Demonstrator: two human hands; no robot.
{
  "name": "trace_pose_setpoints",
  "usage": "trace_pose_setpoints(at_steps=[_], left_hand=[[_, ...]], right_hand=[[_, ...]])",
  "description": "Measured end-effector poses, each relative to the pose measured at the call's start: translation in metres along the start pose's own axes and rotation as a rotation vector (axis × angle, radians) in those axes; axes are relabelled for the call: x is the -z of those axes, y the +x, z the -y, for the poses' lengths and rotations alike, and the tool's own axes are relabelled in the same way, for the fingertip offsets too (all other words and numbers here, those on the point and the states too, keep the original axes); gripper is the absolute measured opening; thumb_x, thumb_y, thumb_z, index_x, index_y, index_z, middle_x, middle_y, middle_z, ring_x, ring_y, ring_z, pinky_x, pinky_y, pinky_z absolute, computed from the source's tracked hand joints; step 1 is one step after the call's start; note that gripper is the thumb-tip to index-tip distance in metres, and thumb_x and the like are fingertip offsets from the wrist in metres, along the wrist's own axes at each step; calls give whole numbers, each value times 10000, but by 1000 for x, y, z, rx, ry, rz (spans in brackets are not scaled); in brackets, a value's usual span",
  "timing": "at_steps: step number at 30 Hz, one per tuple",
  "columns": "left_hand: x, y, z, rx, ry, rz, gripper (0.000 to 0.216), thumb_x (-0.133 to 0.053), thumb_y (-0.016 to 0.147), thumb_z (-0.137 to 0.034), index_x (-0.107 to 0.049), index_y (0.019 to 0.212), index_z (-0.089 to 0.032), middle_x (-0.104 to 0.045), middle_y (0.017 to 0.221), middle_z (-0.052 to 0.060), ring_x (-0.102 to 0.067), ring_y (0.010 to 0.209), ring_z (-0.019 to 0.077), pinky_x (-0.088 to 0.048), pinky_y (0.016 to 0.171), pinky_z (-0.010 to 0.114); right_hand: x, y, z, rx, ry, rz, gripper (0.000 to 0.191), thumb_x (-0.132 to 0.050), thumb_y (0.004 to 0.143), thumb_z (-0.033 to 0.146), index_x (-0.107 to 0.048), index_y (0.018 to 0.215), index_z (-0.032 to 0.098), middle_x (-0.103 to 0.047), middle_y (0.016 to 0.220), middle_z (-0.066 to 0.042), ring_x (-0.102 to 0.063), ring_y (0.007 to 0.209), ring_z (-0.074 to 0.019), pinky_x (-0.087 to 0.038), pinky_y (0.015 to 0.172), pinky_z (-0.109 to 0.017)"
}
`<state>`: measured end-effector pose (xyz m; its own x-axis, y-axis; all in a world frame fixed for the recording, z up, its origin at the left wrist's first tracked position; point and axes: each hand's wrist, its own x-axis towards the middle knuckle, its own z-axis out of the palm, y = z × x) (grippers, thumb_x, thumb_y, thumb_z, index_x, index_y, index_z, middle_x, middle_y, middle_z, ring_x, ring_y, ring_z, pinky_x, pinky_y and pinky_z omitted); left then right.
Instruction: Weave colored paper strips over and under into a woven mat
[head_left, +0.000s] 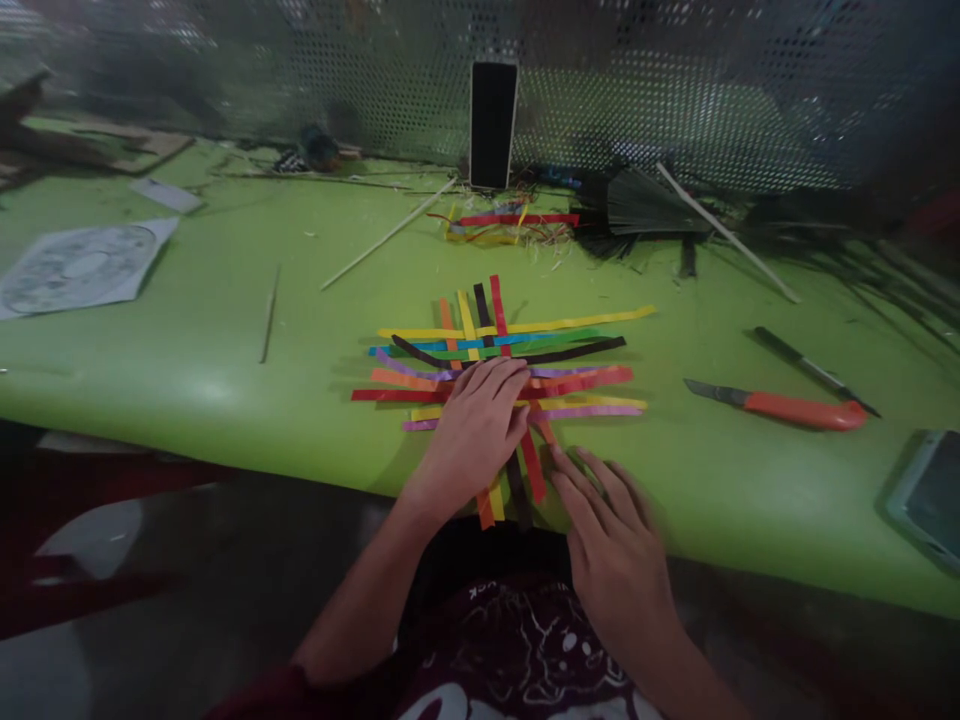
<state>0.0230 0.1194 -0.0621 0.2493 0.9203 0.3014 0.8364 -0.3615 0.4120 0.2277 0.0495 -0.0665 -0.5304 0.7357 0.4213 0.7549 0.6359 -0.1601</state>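
Rainbow-coloured strips [592, 380] are crisscrossing, left hand [476, 412] pressing flat, fingers together, probably steadying them; right hand [619, 535] resting near-right, fingers slightly apart.

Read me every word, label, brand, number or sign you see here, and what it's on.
"UCK", or nearly so: small lettering on the dark shirt; the other letters there are too unclear or cropped to read.
Patterned white square: any print is too blurred to read.
Standing phone: no text visible.
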Motion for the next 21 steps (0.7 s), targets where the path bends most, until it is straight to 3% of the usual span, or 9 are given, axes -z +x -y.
trace_pose_setpoints(at_steps=[12, 21], left_hand=[[2, -1, -2, 14, 12, 3, 329, -517, 1049, -203, -556, 1372, -154, -545, 1491, 151, -503, 1405, 304, -429, 1195, 516], [-2, -1, -4, 28, 70, -20, 358, -518, 1045, -217, -562, 1391, -136, -581, 1461, 151, -507, 1401, 315, -432, 1199, 507]], right_hand=[[0, 4, 2, -38, 17, 25, 378, -486, 983, 70, -633, 1310, 191, -648, 1468, -50, -593, 1347, -276, -440, 1109, -478], [0, 10, 5, -2, 18, 89, 437, -482, 1033, 174, -564, 1460, 221, -612, 1505, -72, -567, 1384, -277, -404, 1149, -525]])
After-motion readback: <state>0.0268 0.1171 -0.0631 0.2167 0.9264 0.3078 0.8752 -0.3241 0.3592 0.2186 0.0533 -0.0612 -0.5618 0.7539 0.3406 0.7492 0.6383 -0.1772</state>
